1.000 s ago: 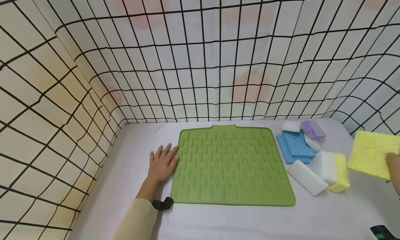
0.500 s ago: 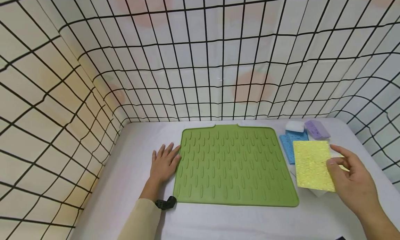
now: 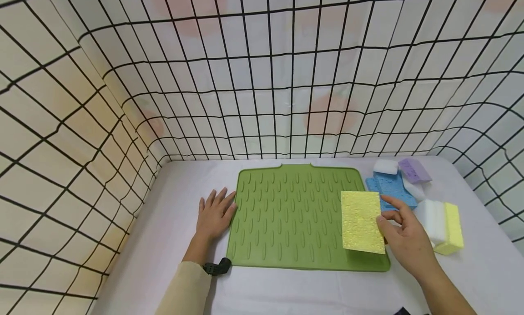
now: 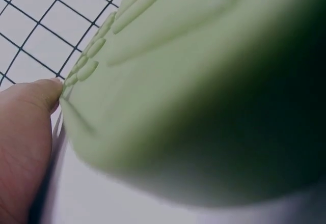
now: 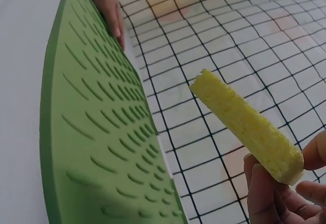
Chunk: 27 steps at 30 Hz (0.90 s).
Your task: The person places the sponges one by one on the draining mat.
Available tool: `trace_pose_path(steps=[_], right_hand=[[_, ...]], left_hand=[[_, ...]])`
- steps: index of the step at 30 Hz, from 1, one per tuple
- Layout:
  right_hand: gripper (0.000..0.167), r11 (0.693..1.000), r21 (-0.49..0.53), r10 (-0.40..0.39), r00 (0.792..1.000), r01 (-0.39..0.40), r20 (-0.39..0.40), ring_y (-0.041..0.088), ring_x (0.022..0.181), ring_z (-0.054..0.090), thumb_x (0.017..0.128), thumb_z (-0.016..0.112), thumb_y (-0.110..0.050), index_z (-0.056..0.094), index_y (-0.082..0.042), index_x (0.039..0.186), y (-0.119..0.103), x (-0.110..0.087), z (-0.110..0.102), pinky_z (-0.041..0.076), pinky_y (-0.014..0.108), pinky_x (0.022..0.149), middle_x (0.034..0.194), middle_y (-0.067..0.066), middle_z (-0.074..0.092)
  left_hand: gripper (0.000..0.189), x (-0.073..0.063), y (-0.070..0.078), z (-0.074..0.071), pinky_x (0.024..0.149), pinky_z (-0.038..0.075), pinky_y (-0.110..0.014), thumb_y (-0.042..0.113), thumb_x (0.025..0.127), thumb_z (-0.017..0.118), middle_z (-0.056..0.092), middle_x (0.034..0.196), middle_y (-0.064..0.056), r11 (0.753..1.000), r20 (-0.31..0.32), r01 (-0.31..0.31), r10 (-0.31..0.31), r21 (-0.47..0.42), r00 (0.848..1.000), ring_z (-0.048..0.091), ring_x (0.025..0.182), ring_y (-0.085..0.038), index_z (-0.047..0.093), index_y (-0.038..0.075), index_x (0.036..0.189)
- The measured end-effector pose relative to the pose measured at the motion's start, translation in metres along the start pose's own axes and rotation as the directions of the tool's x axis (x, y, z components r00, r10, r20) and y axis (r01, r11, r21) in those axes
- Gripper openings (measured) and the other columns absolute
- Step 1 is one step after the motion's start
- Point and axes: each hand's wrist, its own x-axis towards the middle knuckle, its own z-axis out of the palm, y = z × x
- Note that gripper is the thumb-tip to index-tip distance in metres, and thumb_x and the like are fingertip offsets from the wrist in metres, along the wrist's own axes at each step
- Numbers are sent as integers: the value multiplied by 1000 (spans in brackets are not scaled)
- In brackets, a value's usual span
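My right hand (image 3: 409, 242) pinches a yellow sponge (image 3: 362, 221) by its right edge. In the head view the sponge hangs over the right part of a green ridged mat (image 3: 286, 219). The right wrist view shows the sponge (image 5: 244, 124) edge-on, between thumb and fingers, raised above the mat (image 5: 97, 132). My left hand (image 3: 214, 215) lies flat with fingers spread at the mat's left edge. In the left wrist view, the left thumb (image 4: 30, 96) touches the rim of the mat (image 4: 153, 71).
Right of the mat lie two blue sponges (image 3: 393, 190), a purple sponge (image 3: 415, 170), white foam blocks (image 3: 385, 167) and a white block (image 3: 430, 220) against a yellow sponge (image 3: 452, 228). A black wire grid (image 3: 262, 78) walls the white table (image 3: 180, 178) at the back and sides.
My right hand has come in from the far right, carrying the yellow sponge leftward past the pile and over the mat's right side. The left hand stays put at the mat's edge.
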Motion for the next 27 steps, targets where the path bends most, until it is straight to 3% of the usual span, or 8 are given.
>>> trace_pose_path(steps=[2,10,15,22,27], right_hand=[[56,1000,20,16,999,-17,29,14,56,59,109,49,-24,28,-15,160,0,3,9,53,28,60,105,-11,62],[58,987,81,129,984,-139,119,13,56,57,108,52,-26,29,-17,160,-6,13,57,56,31,59,118,17,60],[56,978,79,179,972,-193,153,9,65,62,106,55,-27,34,-20,157,-8,18,85,53,26,63,122,18,64],[51,968,132,188,965,-213,181,11,54,55,104,58,-22,41,-22,153,-6,19,108,51,26,59,113,17,66],[50,963,144,199,962,-227,187,14,60,62,103,58,-18,42,-22,151,-6,20,123,55,28,59,110,17,67]], left_hand=[[53,-1,-1,0,127,6,-66,48,106,41,33,168,-4,1000,-8,2,-2,1,1000,19,159,-38,46,27,155],[54,-1,-4,2,128,5,-65,50,106,41,32,168,-2,1000,-7,13,-13,-3,1000,18,159,-36,47,28,154],[54,1,-4,3,128,5,-63,52,106,41,31,169,-1,1000,-2,16,-16,-6,1000,17,160,-34,46,29,155],[53,-2,-3,1,127,10,-65,49,104,48,38,166,-4,999,-46,5,-7,-46,999,23,157,-37,53,25,151],[52,-2,-3,1,128,9,-64,47,103,50,39,165,-5,998,-54,4,-7,-64,999,24,157,-37,54,24,150]])
